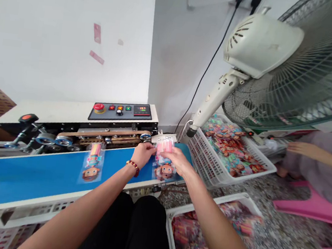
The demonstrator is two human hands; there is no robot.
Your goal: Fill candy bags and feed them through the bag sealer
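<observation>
Both hands are at the right end of the blue conveyor belt (43, 172) of a band sealer (107, 136). My left hand (143, 154), with a beaded bracelet at the wrist, pinches the upper left edge of a clear plastic packet (165, 170). My right hand (177, 160) grips the same packet from its right side, fingers across it. Pink sticks and brown cartoon faces show inside; overlap makes it unclear whether a second packet lies beneath. Farther left, another clear packet (92, 162) with colored sticks and a cartoon face lies flat on the belt beside the sealing band.
A control panel (121, 111) tops the sealer. White baskets of packets stand at right (209, 163) and beside my legs (178, 214). A large fan (262, 43) leans in at upper right. Another person's arm (315, 153) and a pink stool (314, 205) are at far right.
</observation>
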